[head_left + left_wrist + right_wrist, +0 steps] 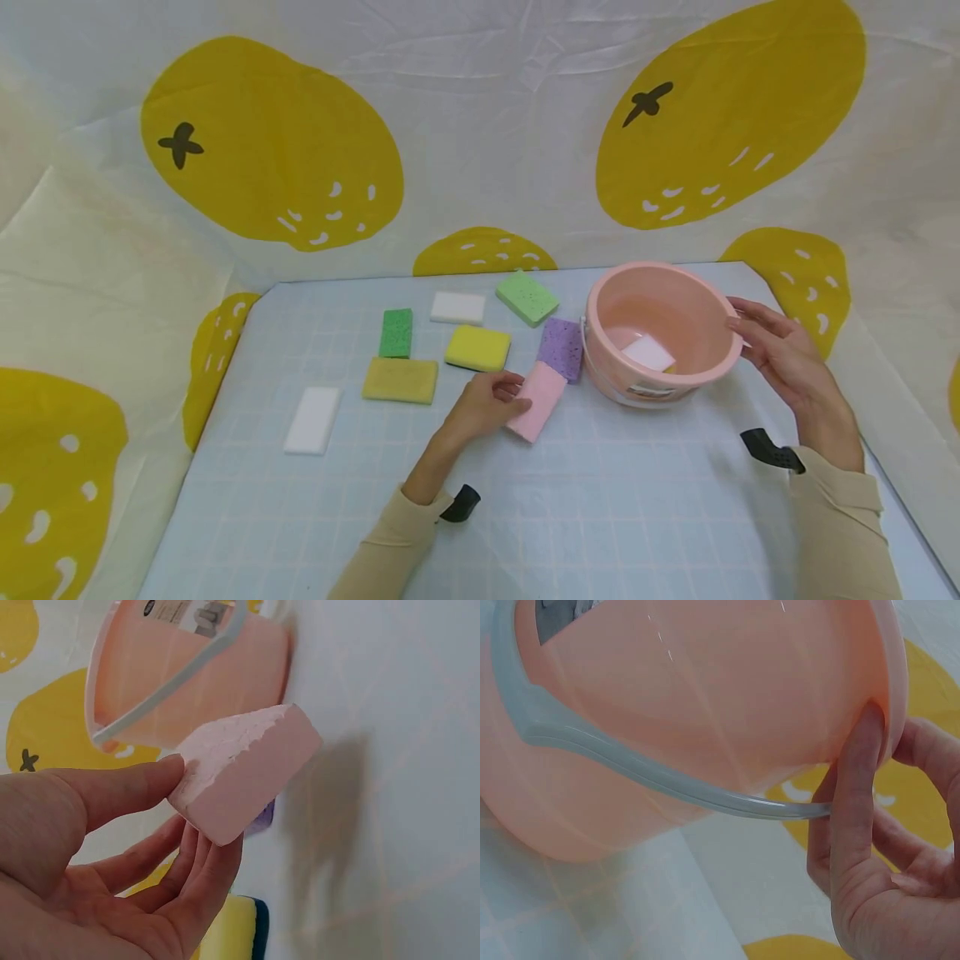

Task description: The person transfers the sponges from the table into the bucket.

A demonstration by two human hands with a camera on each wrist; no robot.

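Observation:
My left hand [517,398] pinches the near end of a pink sponge [542,398] between thumb and fingers; in the left wrist view the pink sponge [247,769] is tilted up off the table in that hand [195,802]. Just right of it stands a pink bucket [708,367] with a white sponge [648,354] inside. My right hand [738,329] holds the bucket's right rim. In the right wrist view its thumb [855,795] presses the bucket [690,697] wall under the lip, with the other fingers [930,757] beyond the rim.
Several sponges lie on the pale gridded table [600,500]: purple [561,348], light green [527,297], white [458,307], yellow [477,347], dark green [396,332], olive [401,380], and another white one [312,419] at the left. A lemon-print cloth hangs behind.

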